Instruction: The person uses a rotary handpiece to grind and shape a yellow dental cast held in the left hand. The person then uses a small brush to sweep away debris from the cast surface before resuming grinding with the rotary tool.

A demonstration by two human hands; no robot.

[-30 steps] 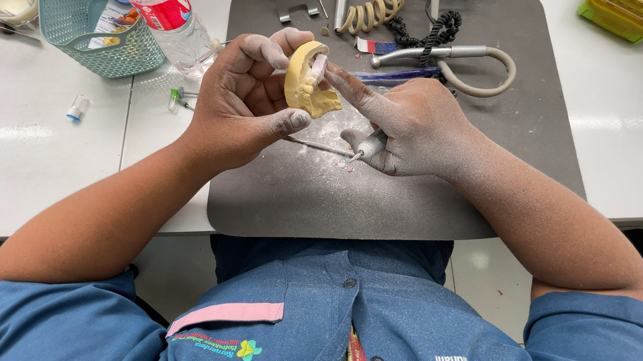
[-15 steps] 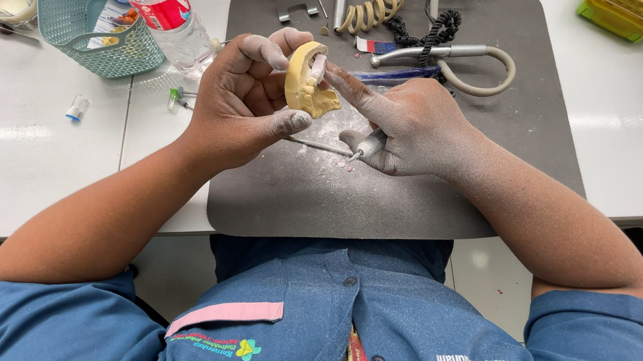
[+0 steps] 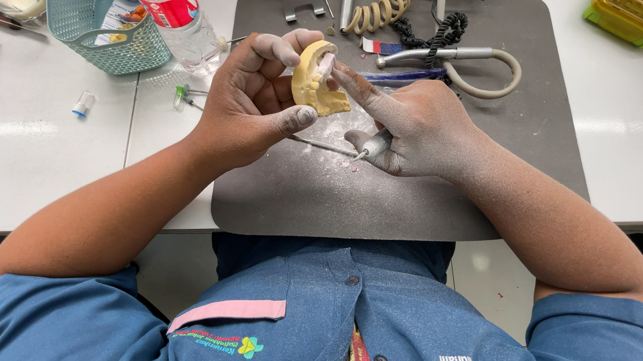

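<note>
A teal basket (image 3: 95,9), plastic bottle (image 3: 168,2) and coiled cord (image 3: 382,2) — all behind.

My left hand (image 3: 254,100) is raised with fingers curled and thumb pressed inward; my right hand (image 3: 416,127) faces it, index finger extended, other fingers clenched

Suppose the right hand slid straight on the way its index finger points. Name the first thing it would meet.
The right hand points up-left, and its index fingertip already touches the yellow dental cast held in the left hand. So the cast comes first, then probably the left fingers behind it, though depth is unclear.
</note>
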